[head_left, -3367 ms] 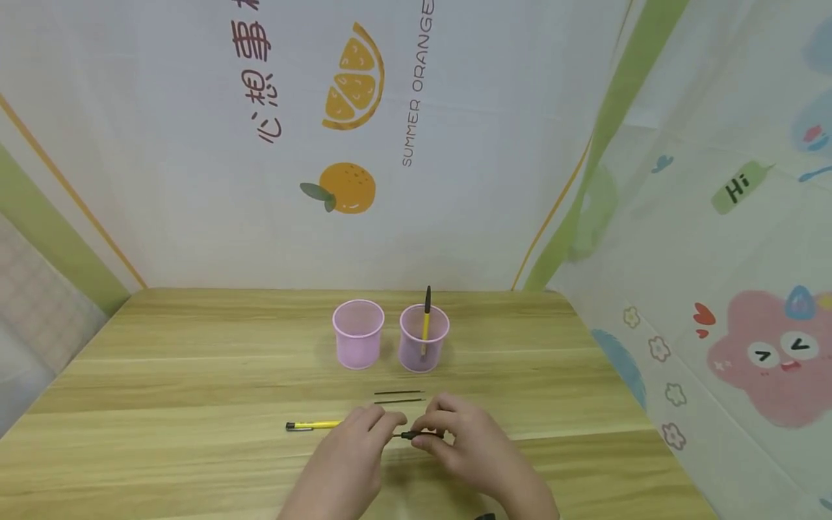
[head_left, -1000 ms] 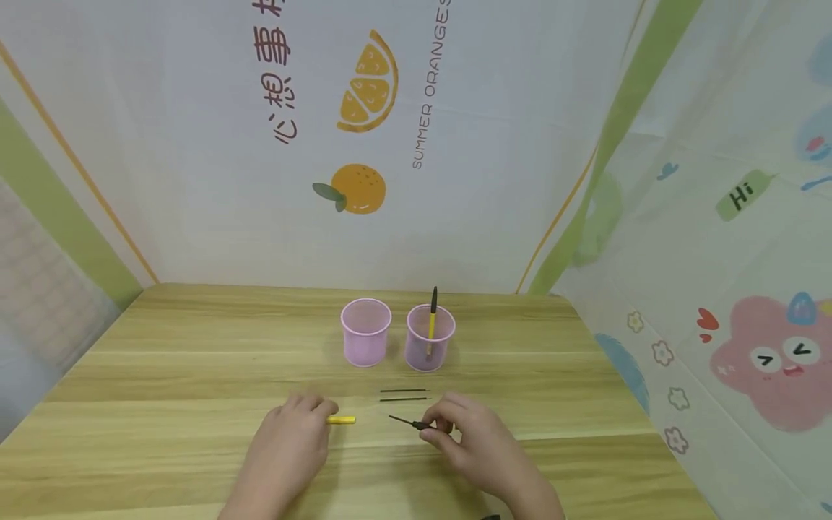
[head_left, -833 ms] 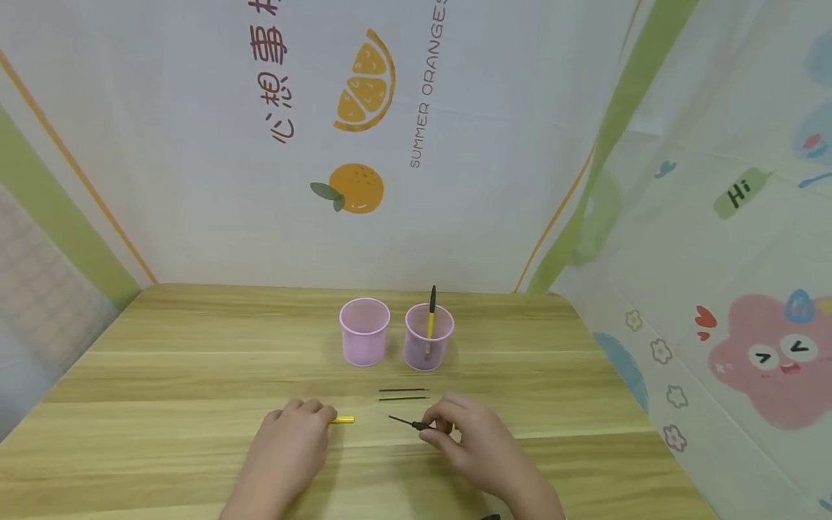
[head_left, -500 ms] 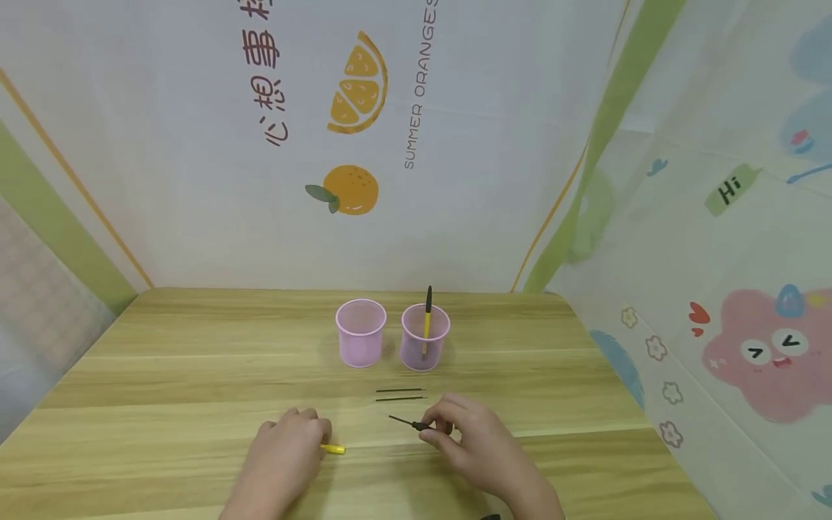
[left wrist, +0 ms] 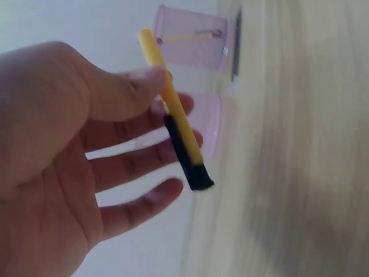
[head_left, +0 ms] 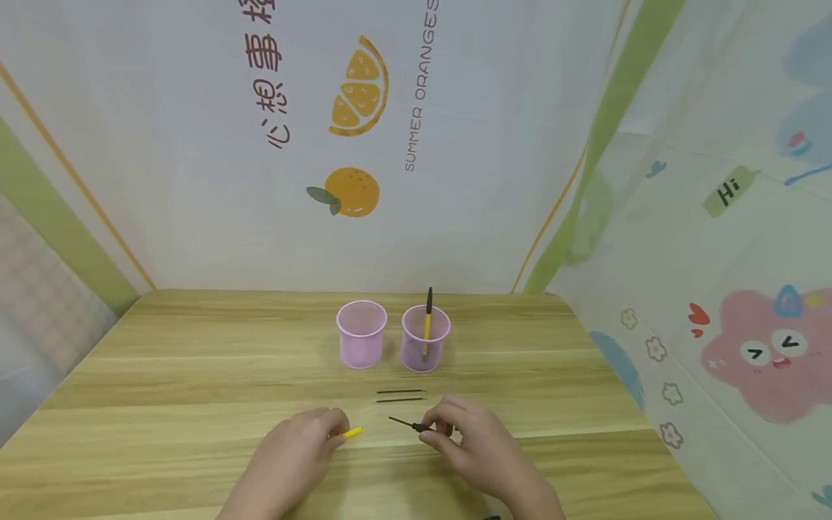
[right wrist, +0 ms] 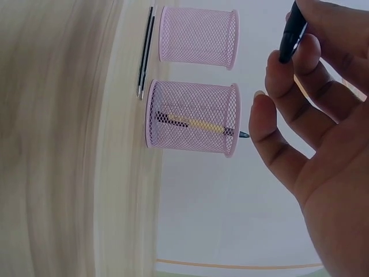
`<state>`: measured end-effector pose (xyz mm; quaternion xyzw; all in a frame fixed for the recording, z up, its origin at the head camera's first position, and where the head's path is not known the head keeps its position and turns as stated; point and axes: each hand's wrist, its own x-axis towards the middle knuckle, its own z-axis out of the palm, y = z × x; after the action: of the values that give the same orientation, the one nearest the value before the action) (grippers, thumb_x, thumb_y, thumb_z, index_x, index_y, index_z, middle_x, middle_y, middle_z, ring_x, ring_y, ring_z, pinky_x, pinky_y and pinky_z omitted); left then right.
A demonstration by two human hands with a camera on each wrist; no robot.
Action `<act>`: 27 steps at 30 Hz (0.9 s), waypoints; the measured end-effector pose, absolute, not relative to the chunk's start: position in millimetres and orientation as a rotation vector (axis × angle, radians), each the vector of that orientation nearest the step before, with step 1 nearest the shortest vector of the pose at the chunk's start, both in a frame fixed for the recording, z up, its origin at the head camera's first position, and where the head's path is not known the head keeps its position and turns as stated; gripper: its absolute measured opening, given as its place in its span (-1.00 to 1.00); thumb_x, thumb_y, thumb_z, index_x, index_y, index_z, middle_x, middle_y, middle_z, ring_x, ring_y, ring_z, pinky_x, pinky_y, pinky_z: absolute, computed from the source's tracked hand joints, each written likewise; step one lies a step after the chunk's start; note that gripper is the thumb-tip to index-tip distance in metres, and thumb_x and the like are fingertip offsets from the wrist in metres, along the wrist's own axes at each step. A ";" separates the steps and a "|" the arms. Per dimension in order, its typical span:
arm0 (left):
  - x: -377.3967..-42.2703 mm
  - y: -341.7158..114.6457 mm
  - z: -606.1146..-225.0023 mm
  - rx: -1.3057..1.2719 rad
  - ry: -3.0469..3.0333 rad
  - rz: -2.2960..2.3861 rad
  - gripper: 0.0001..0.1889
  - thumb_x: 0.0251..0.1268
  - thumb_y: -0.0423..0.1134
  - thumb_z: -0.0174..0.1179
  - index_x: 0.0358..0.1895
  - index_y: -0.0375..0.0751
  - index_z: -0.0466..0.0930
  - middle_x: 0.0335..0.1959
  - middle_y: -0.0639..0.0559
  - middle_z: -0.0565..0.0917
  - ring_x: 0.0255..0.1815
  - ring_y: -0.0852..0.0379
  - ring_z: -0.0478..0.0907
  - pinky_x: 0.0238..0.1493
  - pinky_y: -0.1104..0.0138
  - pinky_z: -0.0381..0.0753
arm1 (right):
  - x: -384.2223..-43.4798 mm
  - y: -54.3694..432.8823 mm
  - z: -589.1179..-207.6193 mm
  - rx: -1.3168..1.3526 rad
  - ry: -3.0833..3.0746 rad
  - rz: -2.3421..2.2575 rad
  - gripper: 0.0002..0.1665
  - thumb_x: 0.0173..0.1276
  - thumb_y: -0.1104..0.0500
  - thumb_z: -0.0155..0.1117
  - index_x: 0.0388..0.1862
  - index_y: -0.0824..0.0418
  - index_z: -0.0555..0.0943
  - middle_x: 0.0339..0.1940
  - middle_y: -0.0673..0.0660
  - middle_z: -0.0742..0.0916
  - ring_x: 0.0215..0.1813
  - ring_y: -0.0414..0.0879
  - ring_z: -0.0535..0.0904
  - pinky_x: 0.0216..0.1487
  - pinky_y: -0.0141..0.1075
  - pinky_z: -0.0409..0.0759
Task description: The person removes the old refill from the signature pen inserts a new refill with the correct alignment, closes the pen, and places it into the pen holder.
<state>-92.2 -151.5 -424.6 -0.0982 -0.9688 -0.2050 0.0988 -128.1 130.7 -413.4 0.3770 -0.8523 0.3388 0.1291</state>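
My left hand [head_left: 289, 453] pinches a yellow pen barrel [left wrist: 180, 118] between thumb and fingers. A black clip and black end cap show on the barrel in the left wrist view, and its bare yellow end points right in the head view. Facing it, my right hand [head_left: 477, 444] pinches the black front section of a pen [right wrist: 293, 33]. From this section a thin dark refill [head_left: 399, 420] sticks out leftward, toward the barrel. The refill and barrel are a short gap apart. Both hands are low over the front of the wooden table [head_left: 162, 404].
Two dark refills [head_left: 399, 399] lie side by side on the table beyond the hands. Behind them stand two pink mesh cups [head_left: 361, 350]; the right-hand cup [head_left: 416, 360] holds a yellow and black pen [head_left: 428, 318]. A white printed curtain [head_left: 468, 217] hangs behind the table.
My left hand has left the refill, moved left and picked up the yellow barrel from the table. Lately it has brought the barrel back rightward, while the right hand has stayed nearly still.
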 end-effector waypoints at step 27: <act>-86.4 -145.8 -419.0 -0.609 -2.684 -0.787 -0.42 0.29 -0.57 0.26 0.25 0.15 0.68 -0.24 0.34 0.66 -0.35 0.46 0.47 -0.31 0.42 0.58 | -128.6 128.1 -419.7 1.122 -2.474 0.975 -0.89 0.48 0.03 0.45 -0.19 0.03 0.74 -0.35 -0.21 0.64 -0.26 -0.43 0.51 -0.26 -0.42 0.63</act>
<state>-86.4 -145.8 -419.0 -0.2107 -0.9286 -0.2721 0.1390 -128.6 128.1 -419.7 0.3857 -0.8502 0.3350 0.1275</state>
